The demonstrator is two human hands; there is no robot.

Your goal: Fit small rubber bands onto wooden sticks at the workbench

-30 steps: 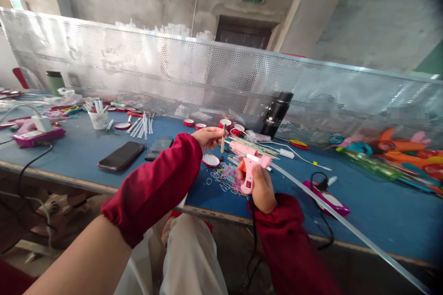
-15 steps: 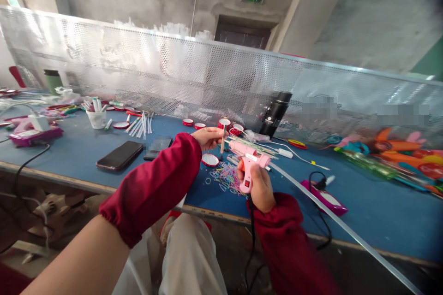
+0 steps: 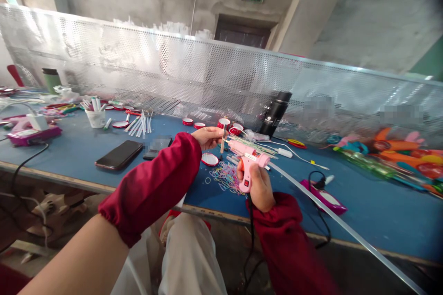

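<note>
My right hand [image 3: 260,186] is wrapped round the handle of a pink hot glue gun [image 3: 246,173], a long clear glue stick [image 3: 332,214] trailing from its back. The gun's nozzle points left and sits close to a flat wooden stick [image 3: 223,144]; whether they touch I cannot tell. My left hand [image 3: 209,137] pinches that stick near its upper end, holding it roughly upright. Below lie a round white lid with a red rim [image 3: 209,159] and a pile of coloured rubber bands [image 3: 226,177]. Small red tins [image 3: 236,129] stand just behind the hands.
A black phone [image 3: 119,155] lies left of my arm, near white sticks [image 3: 140,124] and a cup of pens [image 3: 96,117]. A black bottle [image 3: 276,114] leans by the perforated metal screen [image 3: 187,73]. On the right are a purple power strip [image 3: 325,197] and orange balloons [image 3: 398,150].
Almost nothing differs. Both hands, the wooden stick and the glue gun keep the same positions; the view has shifted very slightly.
</note>
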